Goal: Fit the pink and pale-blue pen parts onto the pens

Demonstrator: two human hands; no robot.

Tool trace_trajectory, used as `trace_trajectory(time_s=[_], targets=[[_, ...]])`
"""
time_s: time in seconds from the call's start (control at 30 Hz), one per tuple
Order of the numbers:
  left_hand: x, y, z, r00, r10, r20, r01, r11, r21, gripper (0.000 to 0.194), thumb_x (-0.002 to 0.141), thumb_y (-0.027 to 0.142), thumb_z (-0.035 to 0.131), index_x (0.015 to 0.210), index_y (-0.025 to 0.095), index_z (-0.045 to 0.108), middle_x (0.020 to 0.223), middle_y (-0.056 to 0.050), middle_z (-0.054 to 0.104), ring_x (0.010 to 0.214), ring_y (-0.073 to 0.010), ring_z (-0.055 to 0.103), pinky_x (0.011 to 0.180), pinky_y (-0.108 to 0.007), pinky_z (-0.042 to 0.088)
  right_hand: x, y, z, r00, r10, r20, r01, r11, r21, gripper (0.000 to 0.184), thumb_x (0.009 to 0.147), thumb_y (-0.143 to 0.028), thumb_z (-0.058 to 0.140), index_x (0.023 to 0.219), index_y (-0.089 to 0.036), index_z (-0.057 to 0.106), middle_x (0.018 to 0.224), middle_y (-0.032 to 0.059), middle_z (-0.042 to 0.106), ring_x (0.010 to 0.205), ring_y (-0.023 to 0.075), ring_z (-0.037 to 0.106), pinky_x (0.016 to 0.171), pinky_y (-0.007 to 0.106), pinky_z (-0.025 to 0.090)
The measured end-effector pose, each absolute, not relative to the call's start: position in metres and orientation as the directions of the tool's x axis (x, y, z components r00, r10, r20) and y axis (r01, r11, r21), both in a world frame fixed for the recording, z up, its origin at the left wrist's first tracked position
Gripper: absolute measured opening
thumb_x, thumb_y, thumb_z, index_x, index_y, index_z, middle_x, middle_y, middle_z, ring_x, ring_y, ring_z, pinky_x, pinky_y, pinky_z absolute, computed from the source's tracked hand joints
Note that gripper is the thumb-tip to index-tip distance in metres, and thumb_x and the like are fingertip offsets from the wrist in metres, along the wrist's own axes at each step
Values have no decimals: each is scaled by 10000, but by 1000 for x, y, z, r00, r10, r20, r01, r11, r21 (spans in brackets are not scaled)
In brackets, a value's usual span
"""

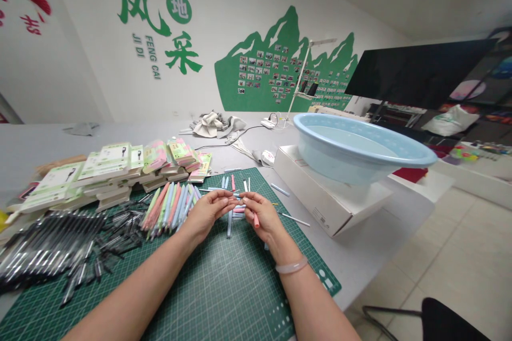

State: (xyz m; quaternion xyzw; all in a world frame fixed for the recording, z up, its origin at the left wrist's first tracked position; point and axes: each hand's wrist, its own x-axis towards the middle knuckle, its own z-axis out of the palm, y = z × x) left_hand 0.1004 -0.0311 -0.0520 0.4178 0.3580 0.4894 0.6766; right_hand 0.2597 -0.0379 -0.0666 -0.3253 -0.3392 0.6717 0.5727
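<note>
Both hands are close together above the green cutting mat (224,287). My left hand (212,210) is closed in a pinch, on what looks like a thin pen piece mostly hidden by the fingertips. My right hand (262,216) has thumb and forefinger pinched at the same spot, while its curled fingers hold a pink pen part (256,219). Loose blue, pink and white pen parts (229,224) lie beneath and beyond the fingers. Left of my left hand lies a row of pastel pens (172,206) in pink, green and blue.
Black and clear pens (52,245) are piled at the left, with stacked small boxes (100,168) behind them. A pale blue basin (360,149) stands on a white box (320,192) at the right. Cloth gloves (216,124) and a cable (228,142) lie farther back.
</note>
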Motion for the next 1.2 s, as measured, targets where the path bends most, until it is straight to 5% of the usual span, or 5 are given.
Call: trace_trajectory(time_s=[0.27, 0.43, 0.93, 1.1, 1.2], targets=[[101, -33, -51, 185, 976, 115, -59, -106, 993, 225, 787, 366, 611, 875, 160, 584, 777, -34, 689, 641, -144, 658, 547, -228, 508, 254, -39, -70, -103, 991, -89, -581, -132, -803, 265, 617, -269, 786, 749, -99, 632, 685, 40, 673, 325, -3, 400, 305, 127, 220], [102, -34, -51, 189, 955, 228, 42, -240, 970, 211, 811, 383, 565, 815, 172, 581, 674, 3, 643, 547, -109, 578, 499, -207, 448, 253, -37, -74, -174, 982, -67, -628, -163, -761, 227, 653, -255, 773, 734, -95, 634, 651, 5, 633, 341, -14, 385, 318, 111, 270], [101, -33, -50, 191, 966, 173, 24, -180, 983, 230, 794, 403, 561, 819, 174, 566, 655, 0, 640, 505, -106, 549, 461, -198, 407, 254, -38, -70, -329, 942, -66, -652, -277, -706, 166, 684, -195, 744, 757, -103, 626, 754, 33, 670, 362, -34, 348, 326, 80, 253], [101, -38, -47, 173, 958, 230, 195, -262, 945, 247, 753, 417, 617, 848, 195, 569, 558, 44, 582, 451, -92, 492, 445, -189, 367, 247, -43, -72, -244, 968, -63, -601, -202, -773, 222, 626, -199, 780, 768, -120, 628, 595, -6, 627, 336, 2, 384, 307, 114, 228], [100, -38, -45, 239, 955, 177, 86, -202, 976, 338, 762, 500, 582, 895, 191, 569, 547, 45, 555, 429, -82, 448, 429, -184, 332, 241, -45, -69, -283, 957, -64, -638, -238, -733, 189, 657, -213, 762, 765, -109, 648, 569, -17, 605, 338, -6, 365, 308, 104, 239]])
